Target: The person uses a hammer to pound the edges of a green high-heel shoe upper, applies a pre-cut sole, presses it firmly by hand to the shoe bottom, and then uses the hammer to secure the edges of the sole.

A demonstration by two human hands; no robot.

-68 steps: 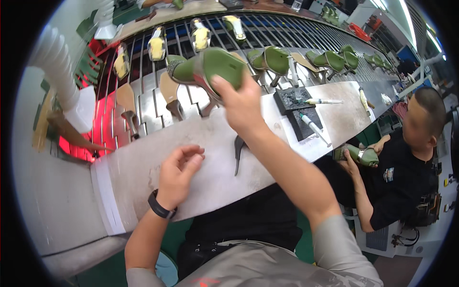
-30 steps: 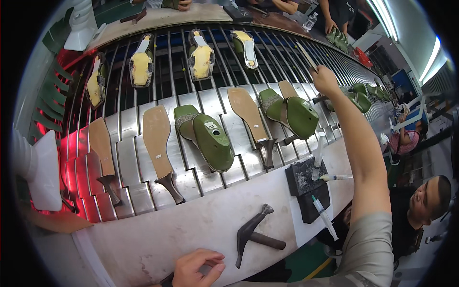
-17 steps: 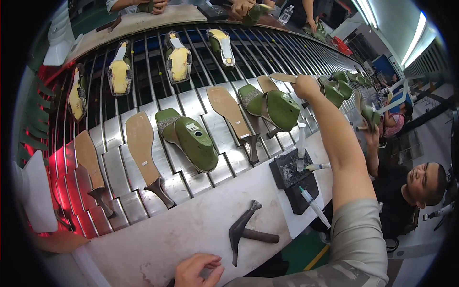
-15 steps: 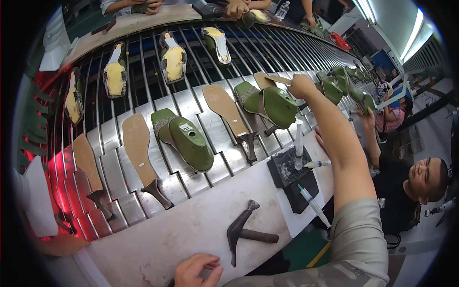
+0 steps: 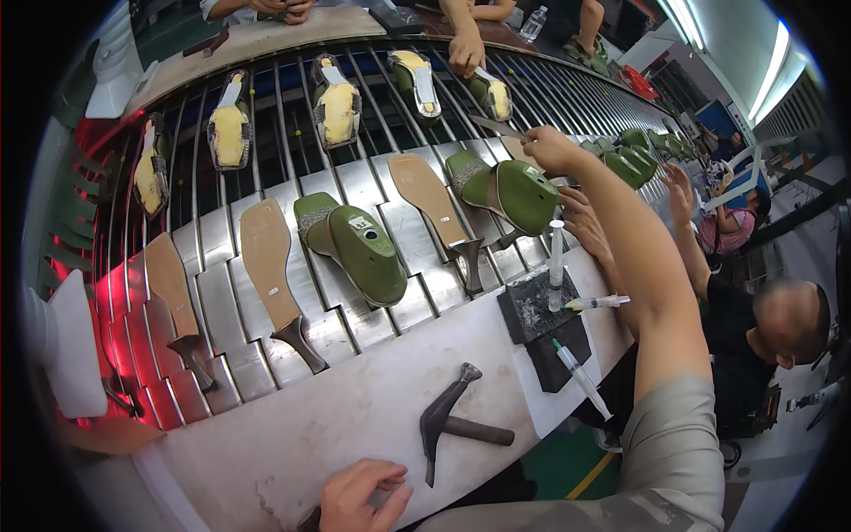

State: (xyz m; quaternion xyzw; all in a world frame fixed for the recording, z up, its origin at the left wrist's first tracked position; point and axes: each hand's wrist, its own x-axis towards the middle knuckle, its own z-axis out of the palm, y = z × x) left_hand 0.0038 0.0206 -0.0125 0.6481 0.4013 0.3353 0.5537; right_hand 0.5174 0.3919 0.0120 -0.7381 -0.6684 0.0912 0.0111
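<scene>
Up at two o'clock, the right hand (image 5: 548, 147) stretches far over the slatted metal conveyor (image 5: 222, 293), fingers pinched together on what looks like a thin tan insole (image 5: 496, 127), though the view there is too small to be sure. Just below it, at four o'clock from that hand, sits a green shoe last (image 5: 514, 191). Down at six o'clock the left hand (image 5: 359, 496) rests on the pale workbench (image 5: 292, 434), fingers loosely curled, holding nothing. A hammer (image 5: 452, 424) lies just at one o'clock from it, untouched. Another green last (image 5: 359, 248) sits mid-belt.
</scene>
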